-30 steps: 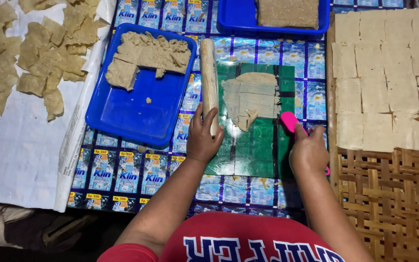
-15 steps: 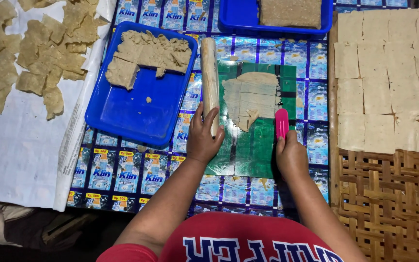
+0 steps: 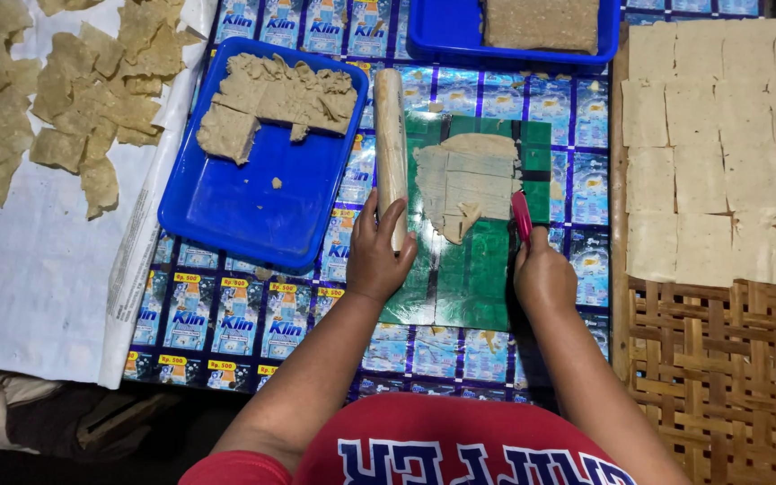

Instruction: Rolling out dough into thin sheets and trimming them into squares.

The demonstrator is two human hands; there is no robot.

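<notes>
My left hand [image 3: 379,256] grips the near end of a wooden rolling pin [image 3: 391,144] that lies lengthwise along the left edge of a green plastic sheet [image 3: 469,278]. A thin, flattened piece of tan dough [image 3: 469,180], scored into strips, rests on the far half of that sheet. My right hand [image 3: 542,274] holds a small pink-handled cutter [image 3: 521,216] upright at the dough's right edge. Both forearms reach forward from my red shirt.
A blue tray [image 3: 253,216] with a dough slab [image 3: 271,94] sits left of the pin. A second blue tray [image 3: 442,40] holds another slab at the back. Cut dough squares [image 3: 729,153] cover a woven bamboo rack [image 3: 720,359] on the right. Dried pieces [image 3: 74,99] lie on white paper at left.
My right hand moved the pink cutter left, from beside the sheet's right edge to the dough's right edge. The left hand stayed on the rolling pin.
</notes>
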